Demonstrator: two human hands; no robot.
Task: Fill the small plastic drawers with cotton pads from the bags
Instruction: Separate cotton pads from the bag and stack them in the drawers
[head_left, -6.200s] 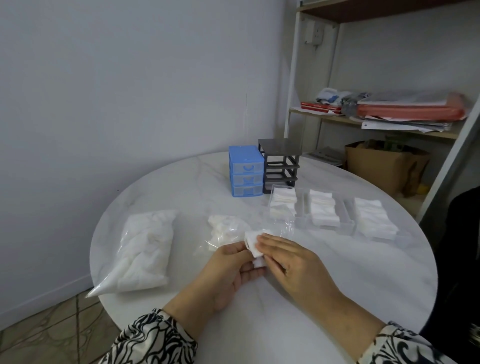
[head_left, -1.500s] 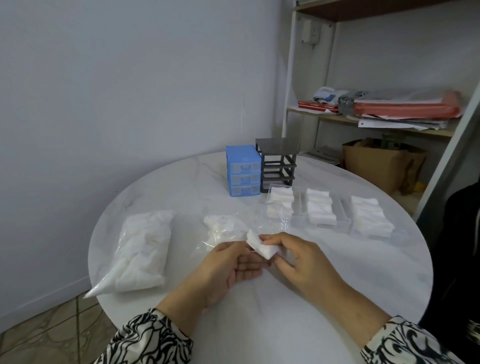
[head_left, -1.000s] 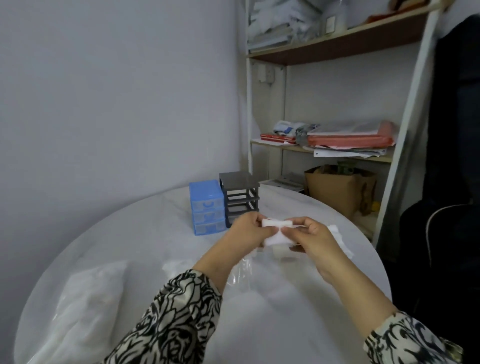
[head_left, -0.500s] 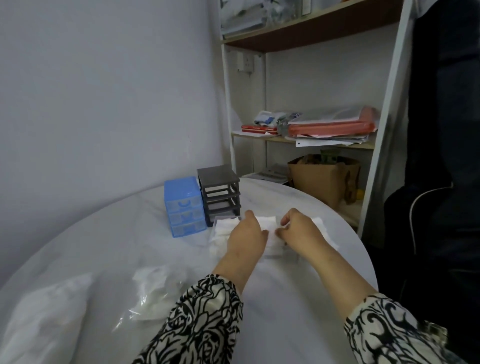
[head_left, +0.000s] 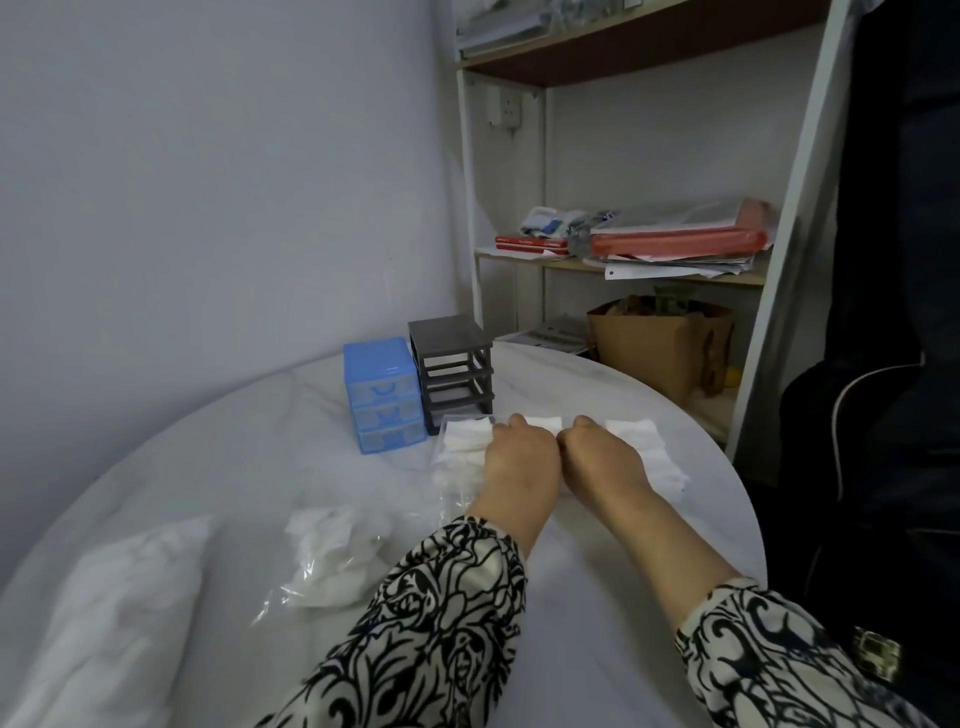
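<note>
Your left hand (head_left: 519, 460) & right hand (head_left: 597, 457) sit side by side, touching, far on the tabletop (head_left: 260, 467), over the middle drawer's cotton pads (head_left: 543, 422). Fingers hidden behind the knuckles, so can't tell either grip. Pad-filled clear drawers left (head_left: 465, 441) & right (head_left: 649, 457) of your hands. Blue drawer unit (head_left: 382, 395) & empty grey frame (head_left: 452, 379) just beyond. Opened bag (head_left: 332, 556) & full bag (head_left: 114, 613) near left.
</note>
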